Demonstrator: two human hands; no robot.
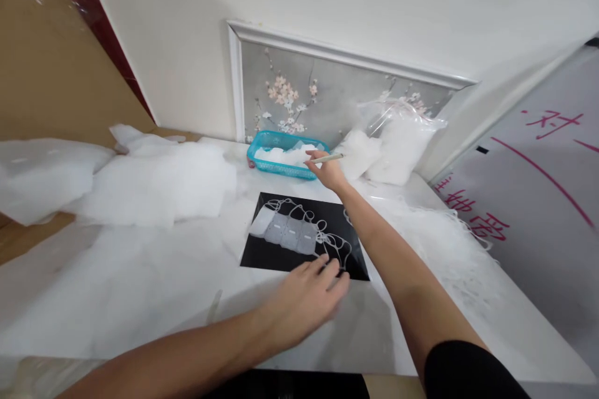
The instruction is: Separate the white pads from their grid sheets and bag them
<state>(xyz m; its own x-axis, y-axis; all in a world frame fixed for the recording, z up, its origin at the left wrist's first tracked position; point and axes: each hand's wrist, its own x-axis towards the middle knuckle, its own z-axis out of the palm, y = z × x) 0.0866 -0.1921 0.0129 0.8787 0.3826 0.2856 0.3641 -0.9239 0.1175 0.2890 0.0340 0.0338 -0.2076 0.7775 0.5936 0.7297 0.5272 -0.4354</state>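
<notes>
My right hand reaches to the right end of a turquoise plastic basket. Its fingers are closed on a slim, pale pen-like stick; whether it is a pen or tweezers I cannot tell. White soft pieces lie inside the basket. Below it, a black sheet rests on the table, bearing a row of overlapping grey-white fabric pieces with thin looped cords. My left hand is slightly blurred at the sheet's near edge, by the cords, its fingers spread with nothing held.
Piles of white sheet material cover the left side of the white table. Against the wall stands a clear bag of white material. More white corded pieces are heaped right, beside a whiteboard with red writing.
</notes>
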